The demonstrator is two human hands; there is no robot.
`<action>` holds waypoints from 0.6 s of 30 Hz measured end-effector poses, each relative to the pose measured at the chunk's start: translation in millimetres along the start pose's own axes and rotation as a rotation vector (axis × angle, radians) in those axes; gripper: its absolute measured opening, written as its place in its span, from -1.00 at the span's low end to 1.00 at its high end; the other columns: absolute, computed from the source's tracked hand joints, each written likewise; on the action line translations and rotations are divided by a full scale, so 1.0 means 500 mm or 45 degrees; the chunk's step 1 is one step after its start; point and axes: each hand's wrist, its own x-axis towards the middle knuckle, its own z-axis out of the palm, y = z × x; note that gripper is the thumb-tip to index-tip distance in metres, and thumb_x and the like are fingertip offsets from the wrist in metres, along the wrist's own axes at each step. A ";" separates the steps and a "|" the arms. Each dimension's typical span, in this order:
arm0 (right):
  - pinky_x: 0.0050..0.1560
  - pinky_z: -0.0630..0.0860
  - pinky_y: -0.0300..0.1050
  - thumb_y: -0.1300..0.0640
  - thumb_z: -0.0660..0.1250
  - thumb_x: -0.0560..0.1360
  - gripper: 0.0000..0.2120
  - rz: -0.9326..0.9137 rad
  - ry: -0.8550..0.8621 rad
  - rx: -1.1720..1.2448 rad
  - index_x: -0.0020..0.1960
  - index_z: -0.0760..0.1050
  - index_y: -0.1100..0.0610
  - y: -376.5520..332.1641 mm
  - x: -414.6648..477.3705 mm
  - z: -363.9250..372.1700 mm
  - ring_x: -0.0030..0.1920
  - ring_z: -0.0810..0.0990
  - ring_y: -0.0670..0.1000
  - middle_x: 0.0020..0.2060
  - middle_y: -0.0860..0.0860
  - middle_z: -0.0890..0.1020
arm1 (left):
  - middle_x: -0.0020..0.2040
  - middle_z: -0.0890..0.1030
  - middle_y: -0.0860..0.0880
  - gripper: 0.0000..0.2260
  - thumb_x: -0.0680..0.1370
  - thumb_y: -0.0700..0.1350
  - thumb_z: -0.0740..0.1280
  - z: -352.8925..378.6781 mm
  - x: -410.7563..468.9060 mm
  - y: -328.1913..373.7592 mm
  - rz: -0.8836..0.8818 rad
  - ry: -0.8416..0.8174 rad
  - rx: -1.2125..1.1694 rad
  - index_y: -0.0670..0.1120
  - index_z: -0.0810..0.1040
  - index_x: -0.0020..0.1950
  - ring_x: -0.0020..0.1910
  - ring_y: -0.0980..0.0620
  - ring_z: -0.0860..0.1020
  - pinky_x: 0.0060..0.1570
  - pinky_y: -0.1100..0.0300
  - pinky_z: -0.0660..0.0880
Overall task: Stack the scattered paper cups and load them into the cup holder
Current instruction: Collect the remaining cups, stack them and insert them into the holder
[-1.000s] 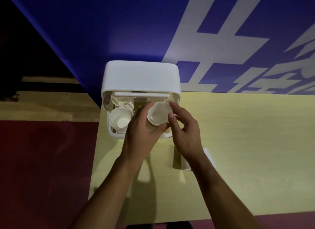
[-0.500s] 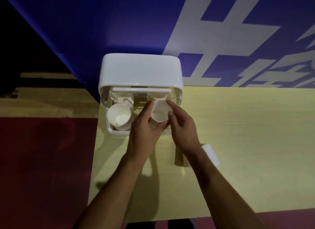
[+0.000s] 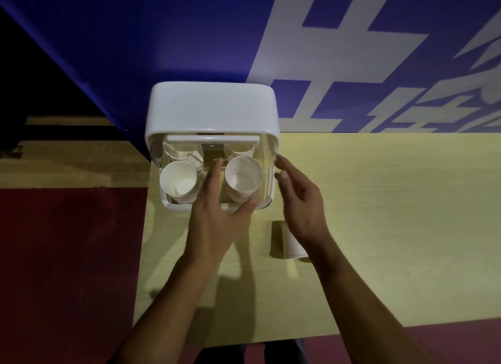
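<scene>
Fingers of both hands are spread and clamped on nothing — half a second ago they pinched a cup stack between them over the holder; that grip is now released. The table (image 3: 379, 214) carries the cup holder (image 3: 214, 111) at its far left corner, against the blue banner (image 3: 135, 38). The left hand (image 3: 217, 222) rests at the holder's near rim, thumb below the released stack (image 3: 243, 178), which now sits in the near right compartment. The right hand (image 3: 301, 201) hovers apart, just right of the holder's wall. A second stack (image 3: 179, 183) occupies the near left compartment; more cups show behind both. Judgement: this load is complete. One cup (image 3: 287, 241) remains on its side on the table, near the right wrist — unobstructed, apparently the last outstanding item.
</scene>
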 end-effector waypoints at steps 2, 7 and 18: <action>0.29 0.56 -0.09 -0.01 0.25 0.70 -0.74 0.085 0.120 0.016 0.35 0.55 -0.19 0.021 -0.026 -0.048 0.29 0.60 -0.13 0.25 -0.21 0.65 | 0.55 0.39 0.11 -0.22 0.46 0.20 0.51 -0.011 -0.041 0.014 0.073 0.037 0.034 0.08 0.27 0.61 0.52 0.17 0.36 0.43 0.16 0.42; 0.17 0.62 0.00 -0.08 0.33 0.64 -0.64 0.350 0.334 -0.259 0.38 0.56 0.03 0.133 -0.127 -0.146 0.15 0.61 -0.20 0.19 -0.11 0.65 | 0.35 0.58 0.06 -0.53 0.53 0.10 0.40 0.076 -0.112 0.024 0.544 -0.187 0.253 0.01 0.48 0.41 0.31 0.11 0.55 0.22 0.16 0.56; 0.18 0.46 -0.13 -0.31 0.54 0.36 -0.21 0.615 0.352 -0.427 0.37 0.50 0.21 0.263 -0.231 -0.173 0.22 0.57 0.09 0.23 0.11 0.62 | 0.67 0.09 0.07 -0.10 0.44 0.02 0.52 0.242 -0.022 -0.077 1.095 -1.318 1.217 0.15 0.07 0.65 0.66 -0.06 -0.01 0.61 0.00 -0.03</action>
